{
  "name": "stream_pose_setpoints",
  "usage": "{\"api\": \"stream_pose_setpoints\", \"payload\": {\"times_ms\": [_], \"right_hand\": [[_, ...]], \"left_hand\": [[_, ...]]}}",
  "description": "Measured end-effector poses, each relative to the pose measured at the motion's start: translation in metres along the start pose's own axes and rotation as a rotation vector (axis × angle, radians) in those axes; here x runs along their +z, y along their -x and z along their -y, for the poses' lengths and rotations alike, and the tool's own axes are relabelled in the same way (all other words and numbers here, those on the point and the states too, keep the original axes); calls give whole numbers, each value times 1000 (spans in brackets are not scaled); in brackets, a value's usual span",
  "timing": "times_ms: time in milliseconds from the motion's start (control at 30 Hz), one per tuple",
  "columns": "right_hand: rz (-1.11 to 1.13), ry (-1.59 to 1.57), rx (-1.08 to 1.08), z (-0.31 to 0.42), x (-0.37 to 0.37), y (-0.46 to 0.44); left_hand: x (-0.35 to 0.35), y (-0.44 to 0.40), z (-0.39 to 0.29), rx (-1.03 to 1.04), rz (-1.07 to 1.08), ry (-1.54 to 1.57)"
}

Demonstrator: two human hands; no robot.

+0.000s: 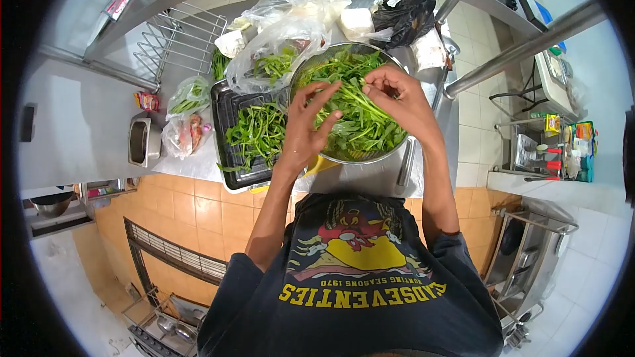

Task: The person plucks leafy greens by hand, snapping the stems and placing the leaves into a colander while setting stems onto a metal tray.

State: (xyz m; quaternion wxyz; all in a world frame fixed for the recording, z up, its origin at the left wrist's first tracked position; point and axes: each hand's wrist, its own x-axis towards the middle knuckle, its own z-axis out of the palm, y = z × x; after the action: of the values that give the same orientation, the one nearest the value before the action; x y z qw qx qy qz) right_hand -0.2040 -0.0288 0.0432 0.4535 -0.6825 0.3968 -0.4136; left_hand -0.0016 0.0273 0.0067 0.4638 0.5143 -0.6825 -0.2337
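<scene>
A round mesh strainer (360,157) on the steel table is heaped with leafy green stems (357,116). My left hand (312,122) is over the strainer's left side, fingers apart, with nothing seen between them. Over the strainer's upper right, my right hand (400,99) has thumb and forefinger pinched together at the end of a green stem (362,86). Just left of the strainer lies a black tray (233,175) holding cut green pieces (254,133).
Clear plastic bags (291,20) and a black bag (405,13) lie behind the strainer. A wire rack (182,43), a small bag of greens (190,96) and a steel container (143,140) are at the left. A knife (406,165) lies at the right.
</scene>
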Motion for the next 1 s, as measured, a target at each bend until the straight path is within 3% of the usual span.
{"api": "stream_pose_setpoints", "payload": {"times_ms": [133, 400, 733, 933, 1000], "right_hand": [[-28, -6, -4, 1, 4, -2], [-329, -210, 39, 5, -18, -2], [-490, -165, -145, 45, -39, -3], [-444, -78, -284, 65, -39, -1], [-396, -10, -300, 65, -36, -2]], "left_hand": [[8, -6, 2, 66, 92, -195], [-5, 13, 32, 27, 131, -279], [-11, 44, 65, -53, 307, -418], [-6, 20, 38, -106, -82, -100], [1, 5, 18, -110, -84, 114]]}}
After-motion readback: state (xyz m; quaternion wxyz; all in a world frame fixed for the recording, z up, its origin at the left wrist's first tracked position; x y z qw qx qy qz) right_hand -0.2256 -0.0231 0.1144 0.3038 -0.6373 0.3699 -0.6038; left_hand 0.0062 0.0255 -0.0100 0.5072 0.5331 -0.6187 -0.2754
